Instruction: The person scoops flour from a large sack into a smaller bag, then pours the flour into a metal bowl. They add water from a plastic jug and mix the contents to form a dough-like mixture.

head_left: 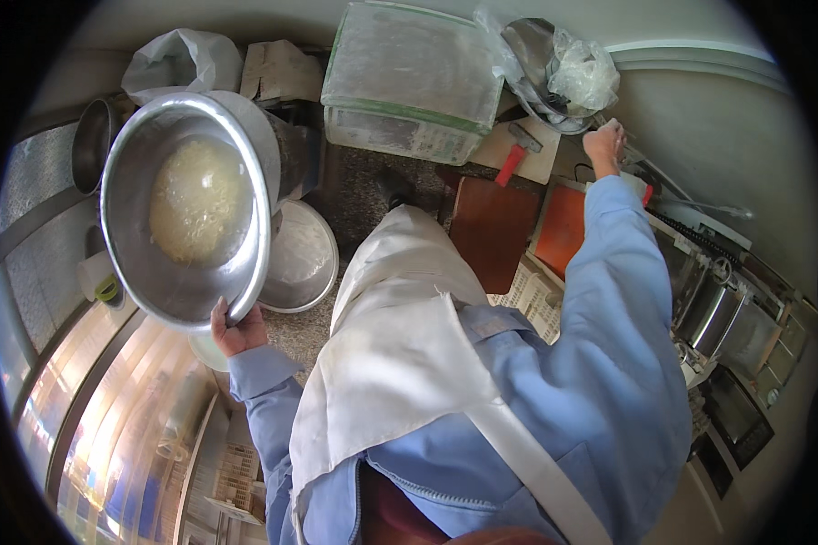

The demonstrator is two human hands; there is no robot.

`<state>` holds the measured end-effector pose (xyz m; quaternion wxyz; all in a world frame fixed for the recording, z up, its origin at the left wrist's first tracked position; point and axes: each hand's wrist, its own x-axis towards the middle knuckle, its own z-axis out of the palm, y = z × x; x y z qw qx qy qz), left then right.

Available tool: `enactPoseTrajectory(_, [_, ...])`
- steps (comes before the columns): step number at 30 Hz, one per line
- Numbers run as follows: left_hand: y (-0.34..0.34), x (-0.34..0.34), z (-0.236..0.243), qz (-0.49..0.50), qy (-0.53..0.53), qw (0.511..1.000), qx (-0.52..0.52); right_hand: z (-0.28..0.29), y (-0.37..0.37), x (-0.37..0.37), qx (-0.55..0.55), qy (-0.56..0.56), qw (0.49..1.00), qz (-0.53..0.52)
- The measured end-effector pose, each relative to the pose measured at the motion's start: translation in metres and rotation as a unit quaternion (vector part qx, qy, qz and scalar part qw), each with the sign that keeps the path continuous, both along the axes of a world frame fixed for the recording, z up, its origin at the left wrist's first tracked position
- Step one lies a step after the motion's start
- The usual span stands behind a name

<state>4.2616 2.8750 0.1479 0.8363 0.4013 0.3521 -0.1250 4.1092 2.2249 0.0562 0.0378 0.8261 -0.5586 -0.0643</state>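
Note:
A large shiny metal bowl (pixel 250 168) is tilted at the left, a pale yellow, lumpy wet mixture (pixel 195 200) in its bottom. My left hand (pixel 238 329) grips the bowl's near rim, thumb on the edge and fingers round the outside. Far off to the right, my right arm reaches out over the counter. There my right hand (pixel 605 145) has its fingers curled beside a metal pan (pixel 563 118) with crumpled clear plastic (pixel 583 73). Whatever those fingers hold, if anything, is too small to make out. A red-handled scraper (pixel 518 156) lies on a board near this hand.
A white-rimmed round tub (pixel 300 259) stands below the bowl. At the back is a clear, green-edged box (pixel 409 68), with a white sack (pixel 182 64) to its left. A brown board (pixel 491 232) and a machine with a metal roller (pixel 713 313) are on the right.

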Motion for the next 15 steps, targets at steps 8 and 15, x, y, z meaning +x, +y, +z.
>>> enactPoseTrajectory(8, [0.011,0.014,0.004,-0.009,0.007,1.0,0.008,-0.028,-0.043,-0.015,0.122,0.057,0.991,0.017])
enactPoseTrajectory(15, [0.014,0.023,-0.001,0.017,-0.004,1.0,-0.008,-0.049,-0.016,-0.041,0.161,0.023,0.986,0.029])
